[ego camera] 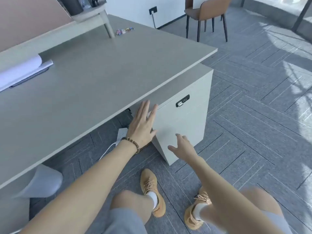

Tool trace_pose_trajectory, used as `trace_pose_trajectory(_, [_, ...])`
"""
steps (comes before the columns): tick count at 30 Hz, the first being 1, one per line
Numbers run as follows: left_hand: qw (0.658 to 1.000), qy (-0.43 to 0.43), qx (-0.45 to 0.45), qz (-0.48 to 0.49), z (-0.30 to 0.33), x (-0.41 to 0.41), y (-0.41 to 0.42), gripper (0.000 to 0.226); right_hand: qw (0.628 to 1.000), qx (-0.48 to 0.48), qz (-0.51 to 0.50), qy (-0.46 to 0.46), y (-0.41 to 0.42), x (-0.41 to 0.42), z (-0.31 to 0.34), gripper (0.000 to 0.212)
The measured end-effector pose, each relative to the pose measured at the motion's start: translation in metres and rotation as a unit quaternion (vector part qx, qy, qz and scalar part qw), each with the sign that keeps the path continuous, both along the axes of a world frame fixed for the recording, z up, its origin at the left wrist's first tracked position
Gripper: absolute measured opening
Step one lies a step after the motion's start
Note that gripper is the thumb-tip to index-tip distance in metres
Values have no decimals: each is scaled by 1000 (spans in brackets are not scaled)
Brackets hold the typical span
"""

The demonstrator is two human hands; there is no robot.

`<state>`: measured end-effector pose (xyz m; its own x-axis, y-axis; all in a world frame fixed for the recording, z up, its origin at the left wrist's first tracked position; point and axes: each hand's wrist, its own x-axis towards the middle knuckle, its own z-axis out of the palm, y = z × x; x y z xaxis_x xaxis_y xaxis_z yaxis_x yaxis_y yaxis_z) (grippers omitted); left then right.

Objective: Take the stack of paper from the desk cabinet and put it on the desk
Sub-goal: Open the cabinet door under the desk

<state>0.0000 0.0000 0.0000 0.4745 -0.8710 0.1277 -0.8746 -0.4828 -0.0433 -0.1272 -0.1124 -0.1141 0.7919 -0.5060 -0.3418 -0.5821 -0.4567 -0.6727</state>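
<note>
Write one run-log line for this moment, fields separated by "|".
left hand open at cabinet door edge | right hand open near door | door ajar | paper not visible

The desk (104, 65) has a flat grey-beige top, largely bare. At its far left lie white papers (22, 70), one sheet curled into a roll, resting on a thin dark flat item whose edge shows beneath them. Near the far edge sits a small cluster of multicoloured objects (124, 30), too small to identify. The angled leg of a raised shelf (108, 27) stands on the top just beside that cluster. The floor (253, 102) is grey carpet tile; a white power strip (121, 133) with its cable lies on it under the desk.
</note>
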Motion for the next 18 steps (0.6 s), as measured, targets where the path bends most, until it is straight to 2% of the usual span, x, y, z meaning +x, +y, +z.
trace_pose_trajectory(4, [999, -45, -7, -21, -19, 18, -14, 102, 997, 47, -51, -31, 10, 24, -23, 88])
trace_pose_trajectory(8, [995, -75, -55, -42, -32, 29, -13, 103, 986, 69, -125, -86, 18, 44, -37, 103])
trace_pose_trajectory(14, [989, -78, -119, -42, -43, 33, -17, 98, 955, 134, -246, -97, 29, 78, -45, 118])
trace_pose_trajectory(18, [986, -77, -142, -46, -47, 35, -18, 101, 942, 124, -290, -113, 38, 92, -50, 123])
